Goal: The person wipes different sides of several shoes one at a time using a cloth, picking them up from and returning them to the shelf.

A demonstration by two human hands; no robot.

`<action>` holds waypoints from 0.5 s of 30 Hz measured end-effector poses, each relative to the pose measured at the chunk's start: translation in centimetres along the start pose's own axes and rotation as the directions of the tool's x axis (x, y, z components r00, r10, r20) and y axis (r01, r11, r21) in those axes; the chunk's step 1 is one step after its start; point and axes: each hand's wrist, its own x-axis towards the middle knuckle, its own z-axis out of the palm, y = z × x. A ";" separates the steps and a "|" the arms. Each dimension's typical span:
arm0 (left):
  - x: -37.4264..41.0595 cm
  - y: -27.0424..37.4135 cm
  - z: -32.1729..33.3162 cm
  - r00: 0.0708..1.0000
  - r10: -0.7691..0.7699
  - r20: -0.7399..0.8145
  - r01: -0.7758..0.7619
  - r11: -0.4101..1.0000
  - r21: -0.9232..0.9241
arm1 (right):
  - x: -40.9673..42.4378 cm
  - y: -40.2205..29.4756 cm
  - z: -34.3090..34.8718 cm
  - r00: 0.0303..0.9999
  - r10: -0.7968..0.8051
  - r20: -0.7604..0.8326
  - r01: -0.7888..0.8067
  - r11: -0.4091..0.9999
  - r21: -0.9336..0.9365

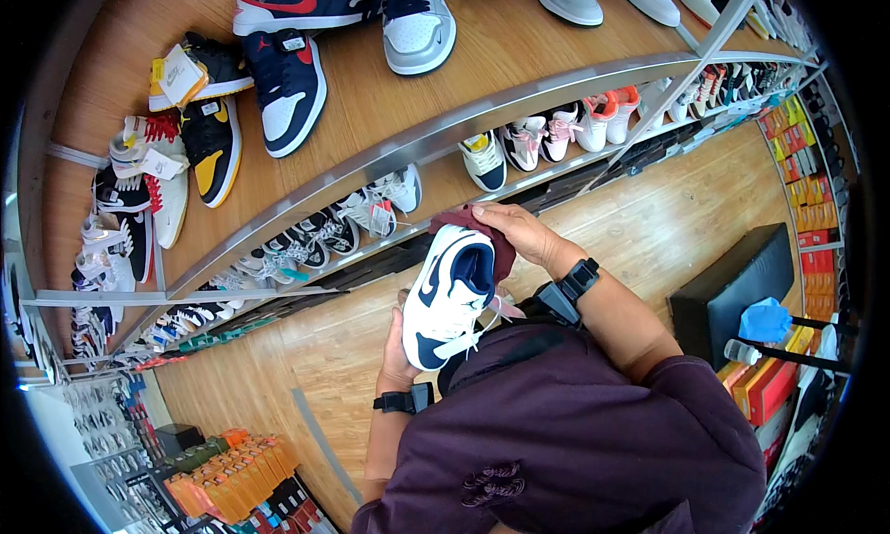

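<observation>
A white and navy low-top sneaker [448,297] is held up in front of my body, its toe towards me and a white tag on its laces. Around its toe end is my left or lower-side hand, my left hand [398,350], with most fingers hidden beneath the shoe. At the heel end my right hand [518,231] grips a dark maroon cloth [504,256], which lies against the heel. The thumb of that hand rests on top of the cloth. Both wrists carry black straps with small devices.
A wooden shelf with a metal edge [431,134] bears pairs of sneakers, such as a navy and white one [288,92]; a lower shelf holds more. To the right stands a black padded bench [737,290]. Orange shoeboxes [233,475] are stacked at lower left.
</observation>
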 end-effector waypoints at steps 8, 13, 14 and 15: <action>-0.2 -0.6 1.3 0.997 -0.049 0.060 0.054 0.996 -0.075 | 0.6 2.2 0.2 0.996 -0.083 -0.012 0.083 0.997 -0.002; -1.4 -0.1 2.6 0.983 -0.089 0.164 0.118 0.976 -0.182 | 0.1 3.0 -0.7 0.998 -0.068 0.013 0.069 0.964 -0.256; -1.4 -0.1 2.4 0.980 -0.080 0.182 0.120 0.967 -0.223 | 0.4 3.5 -1.3 0.994 -0.108 -0.006 0.102 0.949 -0.300; -1.5 -0.2 2.0 0.978 -0.068 0.197 0.120 0.957 -0.265 | 0.4 3.1 -1.0 0.992 -0.123 -0.025 0.113 0.962 -0.250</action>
